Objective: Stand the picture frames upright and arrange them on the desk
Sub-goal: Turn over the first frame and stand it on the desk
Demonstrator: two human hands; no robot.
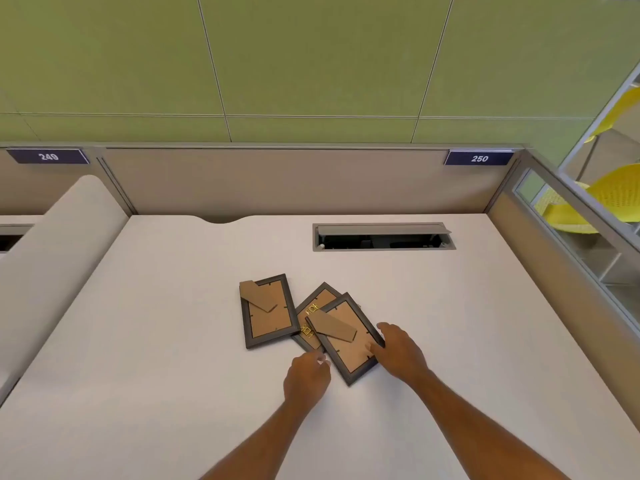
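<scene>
Three dark picture frames lie face down mid-desk (138, 323). The left frame (268, 311) lies flat, its cardboard stand folded. The middle frame (316, 306) is half buried beneath the right frame (346, 336). My left hand (306, 377) is loosely curled, fingertips at that top frame's near left edge. My right hand (398, 351) pinches its right edge, thumb on the backing.

a: what colours do you have in front of you?
b: your desk (173, 341) is plain off-white. the three picture frames (268, 311) are dark grey with brown card backs, and the middle one has gold clips.
a: and behind them?
b: a beige partition (277, 181), green wall panels (311, 57), navy number labels (479, 158), and yellow perforated chairs (616, 192).
</scene>
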